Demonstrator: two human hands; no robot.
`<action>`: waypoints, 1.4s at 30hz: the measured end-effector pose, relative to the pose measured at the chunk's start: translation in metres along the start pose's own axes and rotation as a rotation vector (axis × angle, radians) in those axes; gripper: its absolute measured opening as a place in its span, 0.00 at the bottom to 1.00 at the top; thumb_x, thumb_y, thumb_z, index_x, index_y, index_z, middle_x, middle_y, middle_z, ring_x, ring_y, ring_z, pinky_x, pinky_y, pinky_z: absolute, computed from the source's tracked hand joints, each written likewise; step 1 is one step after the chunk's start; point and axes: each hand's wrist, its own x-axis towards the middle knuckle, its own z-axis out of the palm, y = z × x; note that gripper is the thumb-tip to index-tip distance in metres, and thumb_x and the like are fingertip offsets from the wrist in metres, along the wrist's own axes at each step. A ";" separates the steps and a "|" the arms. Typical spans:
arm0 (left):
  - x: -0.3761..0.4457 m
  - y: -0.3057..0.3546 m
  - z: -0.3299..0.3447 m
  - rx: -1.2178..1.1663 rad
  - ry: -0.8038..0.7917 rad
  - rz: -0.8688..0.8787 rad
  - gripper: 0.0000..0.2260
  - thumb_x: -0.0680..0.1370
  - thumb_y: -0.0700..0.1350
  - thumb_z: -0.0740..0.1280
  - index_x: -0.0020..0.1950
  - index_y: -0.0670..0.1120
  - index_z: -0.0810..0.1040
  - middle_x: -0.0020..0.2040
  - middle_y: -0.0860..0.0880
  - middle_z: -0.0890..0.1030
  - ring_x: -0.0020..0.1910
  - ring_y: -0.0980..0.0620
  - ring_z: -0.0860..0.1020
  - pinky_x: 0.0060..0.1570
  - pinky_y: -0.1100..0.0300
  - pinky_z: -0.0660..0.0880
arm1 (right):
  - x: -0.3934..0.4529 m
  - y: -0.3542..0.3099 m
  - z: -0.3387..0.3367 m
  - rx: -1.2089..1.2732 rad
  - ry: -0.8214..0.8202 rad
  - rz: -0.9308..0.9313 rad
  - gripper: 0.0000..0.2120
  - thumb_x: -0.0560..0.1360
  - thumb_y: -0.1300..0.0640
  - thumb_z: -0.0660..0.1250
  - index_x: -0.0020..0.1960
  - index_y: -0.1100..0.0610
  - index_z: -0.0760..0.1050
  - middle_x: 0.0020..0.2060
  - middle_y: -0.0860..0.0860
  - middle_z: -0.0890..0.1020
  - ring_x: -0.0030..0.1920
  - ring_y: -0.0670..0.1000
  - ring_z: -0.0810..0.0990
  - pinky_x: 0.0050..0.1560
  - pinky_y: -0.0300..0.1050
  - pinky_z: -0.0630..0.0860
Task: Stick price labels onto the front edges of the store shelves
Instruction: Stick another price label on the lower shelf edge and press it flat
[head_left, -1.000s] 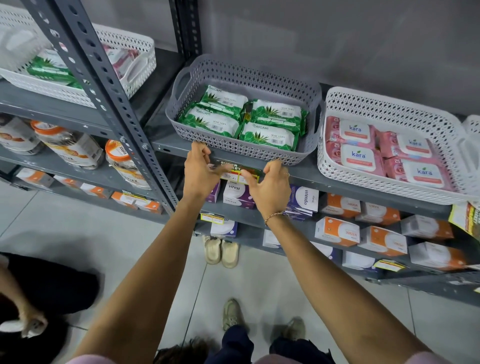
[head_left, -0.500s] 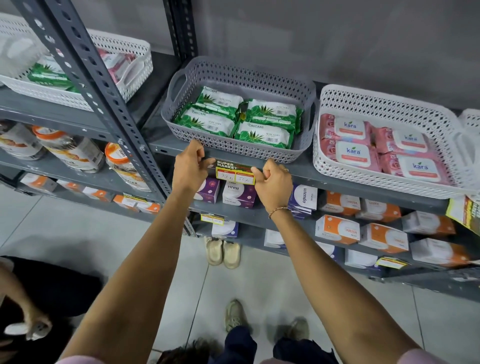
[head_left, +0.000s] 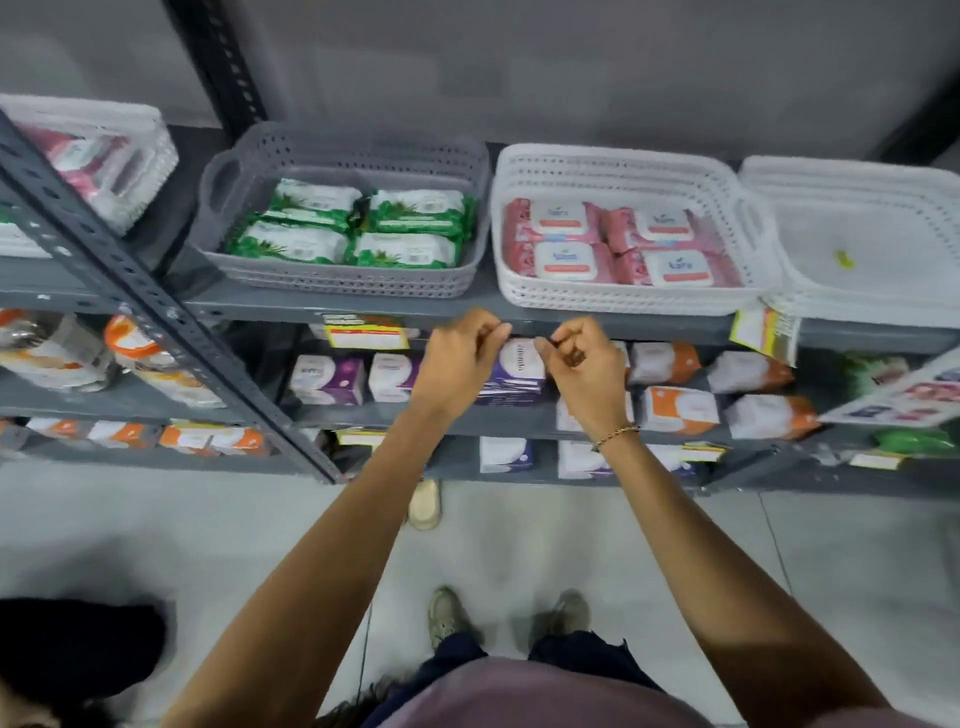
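Head view. Both my arms reach forward and up to the front edge of the top shelf (head_left: 613, 325). My left hand (head_left: 457, 358) is curled, its fingertips pinched together just below that edge. My right hand (head_left: 584, 371) is also curled, thumb and forefinger closed toward each other, a bracelet (head_left: 615, 434) on its wrist. The two hands are close together but not touching. The frame is blurred, so I cannot tell whether either hand grips anything.

A price label (head_left: 366, 332) with a yellow border and a white panel sits on the shelf edge just left of my left hand, below the grey basket (head_left: 332, 283) of green packs. Its print is unreadable. A second label (head_left: 761, 330) hangs tilted at the shelf edge to the right, below the corner of the white basket (head_left: 623, 301) of pink packs. More yellow labels (head_left: 358, 437) show on the lower shelf edge.
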 end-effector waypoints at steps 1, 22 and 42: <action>0.001 0.017 0.016 -0.034 -0.046 0.038 0.08 0.79 0.44 0.65 0.45 0.39 0.76 0.35 0.42 0.81 0.32 0.44 0.78 0.35 0.54 0.72 | -0.003 0.005 -0.022 -0.041 -0.003 0.008 0.08 0.72 0.57 0.71 0.42 0.50 0.72 0.27 0.48 0.76 0.29 0.41 0.74 0.32 0.29 0.70; 0.025 0.172 0.212 0.012 -0.236 -0.064 0.09 0.79 0.45 0.62 0.48 0.39 0.76 0.42 0.39 0.83 0.43 0.39 0.80 0.44 0.48 0.77 | 0.039 0.099 -0.242 0.181 0.229 0.855 0.14 0.73 0.50 0.67 0.32 0.55 0.74 0.30 0.51 0.79 0.28 0.50 0.75 0.26 0.39 0.67; 0.007 0.105 0.169 0.197 -0.257 0.091 0.08 0.78 0.43 0.66 0.50 0.40 0.81 0.46 0.41 0.78 0.44 0.44 0.78 0.43 0.55 0.72 | 0.020 0.082 -0.211 -0.476 -0.246 0.330 0.04 0.73 0.55 0.68 0.43 0.54 0.80 0.43 0.51 0.85 0.44 0.51 0.80 0.38 0.41 0.68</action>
